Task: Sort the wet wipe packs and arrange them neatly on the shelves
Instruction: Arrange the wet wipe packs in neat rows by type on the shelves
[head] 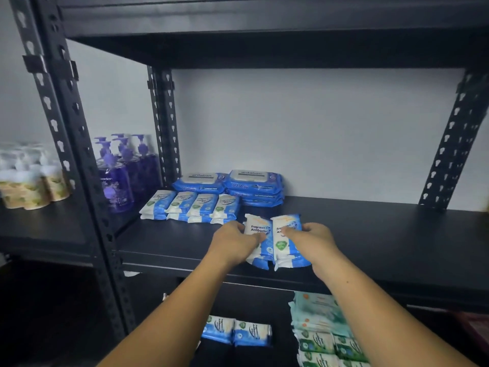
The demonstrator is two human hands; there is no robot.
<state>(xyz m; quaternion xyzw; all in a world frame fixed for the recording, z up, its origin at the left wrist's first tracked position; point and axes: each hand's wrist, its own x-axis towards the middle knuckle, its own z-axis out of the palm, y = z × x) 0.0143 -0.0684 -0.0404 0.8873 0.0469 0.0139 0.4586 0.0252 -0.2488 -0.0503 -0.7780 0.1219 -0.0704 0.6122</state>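
held packs (280, 245): "Fragrance", "Antibacterial" | rear blue packs (251, 185): "antabax" on lid and front

The head camera is looking forward and a little down, from close, at the black shelf (370, 231) across the middle.

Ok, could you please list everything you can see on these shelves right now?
held wipe packs: at least two, blue-white, middle shelf front
small wipe packs: row of four stacks, blue-white, left rear
antabax packs: two stacks, blue, behind that row
pump bottles: several, purple, neighbouring shelf left
pale containers: several, blurred, far left
lower packs: two, blue-white, shelf below
green packs: pile, lower right
shelf rack: one, black
left hand, right hand: each grips a held pack
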